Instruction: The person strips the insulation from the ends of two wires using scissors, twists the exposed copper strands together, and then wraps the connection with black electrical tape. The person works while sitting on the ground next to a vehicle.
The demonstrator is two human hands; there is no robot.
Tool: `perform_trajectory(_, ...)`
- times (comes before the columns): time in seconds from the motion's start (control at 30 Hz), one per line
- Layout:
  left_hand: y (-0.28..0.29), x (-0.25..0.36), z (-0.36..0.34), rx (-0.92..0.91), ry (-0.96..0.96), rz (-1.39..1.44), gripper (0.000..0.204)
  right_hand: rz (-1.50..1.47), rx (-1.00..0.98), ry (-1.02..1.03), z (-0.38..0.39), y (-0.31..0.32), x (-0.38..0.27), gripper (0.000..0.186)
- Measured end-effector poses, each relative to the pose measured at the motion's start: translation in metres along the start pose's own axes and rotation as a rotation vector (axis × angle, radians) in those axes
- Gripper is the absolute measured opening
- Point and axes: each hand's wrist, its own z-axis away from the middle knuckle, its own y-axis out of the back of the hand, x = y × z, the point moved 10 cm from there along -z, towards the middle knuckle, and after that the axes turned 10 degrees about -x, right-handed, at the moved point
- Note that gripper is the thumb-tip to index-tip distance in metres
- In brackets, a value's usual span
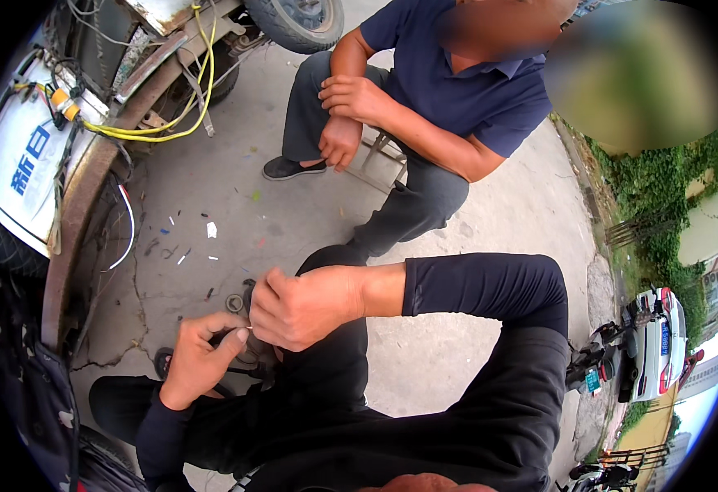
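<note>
Close together above my bent legs, both my hands are pinched around a thin, pale strand point(249, 328) that looks like a wire end. My left hand point(195, 357) grips it between thumb and forefinger from the left. From the right, my right hand point(314, 303) has its fingers curled tightly toward the same spot, back of the hand up. Most of the strand is hidden by the fingers. Just beyond the fingertips, a small ring-shaped roll point(234, 302) lies low near the ground. Dark items below my hands are partly covered and hard to tell apart.
At left stands a vehicle with a rusty frame point(88, 205), a white panel point(22, 156) and loose yellow cables point(158, 135). A seated person point(466, 90) in a navy shirt faces me on a stool point(379, 164). Small scraps point(211, 230) litter the concrete. A white car point(656, 344) stands far right.
</note>
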Motion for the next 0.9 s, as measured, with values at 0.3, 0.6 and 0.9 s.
perform_trajectory(0.3, -0.022, 0.065, 0.011, 0.274, -0.477, -0.933, 0.019, -2.265, -0.263, -0.683, 0.032, -0.093, 0.009, 0.046)
perform_trajectory(0.6, 0.097, -0.076, 0.037, 0.176, 0.009, -0.194, 0.014, -0.297, -0.045, -0.388, -0.082, -0.066, 0.0, 0.058)
perform_trajectory(0.9, 0.084, -0.091, 0.058, 0.032, 0.101, 0.218, 0.012, -0.201, 0.129, -0.235, -0.108, -0.055, -0.025, 0.02)
